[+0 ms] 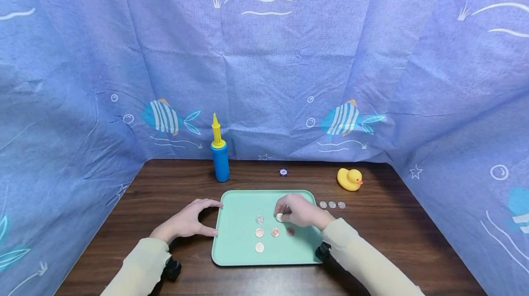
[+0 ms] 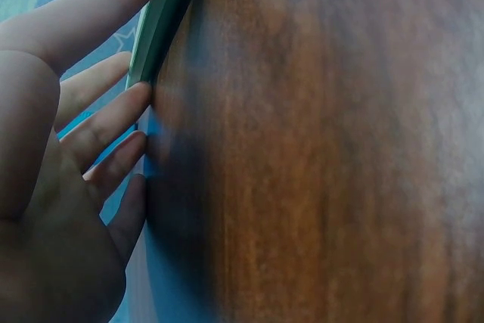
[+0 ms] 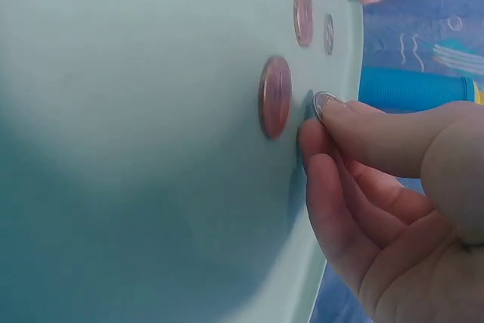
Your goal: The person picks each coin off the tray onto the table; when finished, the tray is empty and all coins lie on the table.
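Observation:
My right hand (image 1: 301,209) pinches a silver coin (image 3: 327,102) between thumb and fingers, low over the mint-green tray (image 1: 244,202). Three copper coins lie in a row on the tray: a left one (image 1: 259,232), a middle one (image 1: 275,232) and a right one (image 1: 290,231) close below that hand. A silver coin (image 1: 259,219) lies behind the left copper coin, and a pale coin (image 1: 259,248) in front of it. At the tray's left edge, my left hand (image 1: 188,220) has thumb and fingers spread, fingertips right at the rim.
Beside the tray's right edge, three silver coins (image 1: 332,204) form a row, with another partly hidden by the right wrist. Behind the tray stand a blue and yellow hand pump (image 1: 221,163), a dark round token (image 1: 283,172) and a yellow rubber duck (image 1: 349,180). A blue curtain (image 1: 264,80) surrounds the table.

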The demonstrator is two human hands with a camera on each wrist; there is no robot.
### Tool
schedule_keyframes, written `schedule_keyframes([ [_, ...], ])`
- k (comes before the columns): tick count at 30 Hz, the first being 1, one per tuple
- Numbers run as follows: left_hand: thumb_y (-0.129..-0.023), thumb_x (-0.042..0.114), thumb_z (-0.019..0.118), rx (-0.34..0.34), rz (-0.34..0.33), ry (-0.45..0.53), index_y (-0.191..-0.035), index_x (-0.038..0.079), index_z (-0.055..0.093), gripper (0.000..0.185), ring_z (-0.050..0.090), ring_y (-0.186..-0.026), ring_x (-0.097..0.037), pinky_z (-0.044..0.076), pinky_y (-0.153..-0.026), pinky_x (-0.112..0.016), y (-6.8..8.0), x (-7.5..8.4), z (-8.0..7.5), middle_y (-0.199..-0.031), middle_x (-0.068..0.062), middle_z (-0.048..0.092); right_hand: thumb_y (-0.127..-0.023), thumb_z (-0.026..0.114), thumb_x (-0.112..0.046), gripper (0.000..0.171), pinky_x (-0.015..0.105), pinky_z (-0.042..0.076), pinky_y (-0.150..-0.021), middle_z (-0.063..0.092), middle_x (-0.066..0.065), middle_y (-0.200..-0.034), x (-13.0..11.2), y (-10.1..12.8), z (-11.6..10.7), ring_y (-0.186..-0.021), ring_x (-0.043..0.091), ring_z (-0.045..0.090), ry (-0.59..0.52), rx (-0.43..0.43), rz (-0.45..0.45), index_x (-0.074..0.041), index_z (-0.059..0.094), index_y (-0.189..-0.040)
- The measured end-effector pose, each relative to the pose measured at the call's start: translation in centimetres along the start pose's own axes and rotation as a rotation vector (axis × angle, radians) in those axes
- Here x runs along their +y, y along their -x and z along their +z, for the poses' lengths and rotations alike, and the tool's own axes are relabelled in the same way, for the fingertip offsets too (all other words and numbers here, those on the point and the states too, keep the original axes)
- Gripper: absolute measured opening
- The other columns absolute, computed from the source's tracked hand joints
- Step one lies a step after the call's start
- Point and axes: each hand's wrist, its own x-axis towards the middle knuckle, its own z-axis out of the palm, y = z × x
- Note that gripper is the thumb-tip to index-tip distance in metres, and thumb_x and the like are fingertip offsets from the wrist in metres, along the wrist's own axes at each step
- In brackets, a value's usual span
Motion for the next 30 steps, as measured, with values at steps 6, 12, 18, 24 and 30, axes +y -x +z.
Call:
schedule_keyframes([
  [6,-0.081,0.051,0.090,0.001,0.000,0.007,-0.146,0.024,0.060,0.077,0.042,-0.143,-0.035,0.039,-0.112,-0.063,-0.1,-0.2,0.0,-0.152,-0.005,0.054,-0.091,0.080,0.000,0.014,0.027,0.057,-0.076,0.072,-0.006,-0.085,1.0,1.0,-0.8,-0.081,0.005,0.067,0.000,0.042,0.028,-0.013,0.076,-0.090],
  [12,-0.081,0.050,0.090,-0.001,0.001,0.010,-0.146,0.024,0.060,0.077,0.042,-0.144,-0.036,0.039,-0.112,-0.063,0.0,-0.2,0.0,-0.153,-0.006,0.054,-0.092,0.080,-0.005,0.012,0.028,0.058,-0.074,0.069,-0.010,-0.084,2.1,2.0,-1.6,-0.080,0.003,0.065,-0.018,0.085,0.044,-0.015,0.075,-0.091],
  [18,-0.081,0.050,0.090,-0.003,-0.004,0.007,-0.146,0.024,0.060,0.076,0.041,-0.144,-0.036,0.039,-0.112,-0.063,-0.1,-0.3,0.0,-0.153,-0.006,0.054,-0.094,0.079,-0.008,0.007,0.028,0.057,-0.074,0.069,-0.010,-0.085,2.9,3.1,-2.5,-0.080,0.003,0.064,-0.051,0.108,0.053,-0.013,0.075,-0.096],
  [24,-0.081,0.050,0.090,-0.002,-0.001,0.003,-0.146,0.024,0.060,0.076,0.042,-0.144,-0.036,0.039,-0.112,-0.063,-0.1,-0.2,0.0,-0.153,-0.006,0.054,-0.094,0.079,-0.009,0.007,0.029,0.058,-0.076,0.069,-0.009,-0.087,3.6,4.3,-3.1,-0.082,0.005,0.064,-0.076,0.125,0.075,-0.014,0.076,-0.098],
  [30,-0.081,0.050,0.090,-0.001,0.001,0.002,-0.146,0.023,0.060,0.077,0.042,-0.144,-0.036,0.038,-0.112,-0.063,0.0,-0.1,0.0,-0.153,-0.006,0.054,-0.094,0.080,-0.008,0.010,0.030,0.058,-0.078,0.069,-0.010,-0.088,4.7,5.4,-3.6,-0.083,0.006,0.065,-0.104,0.137,0.112,-0.016,0.076,-0.099],
])
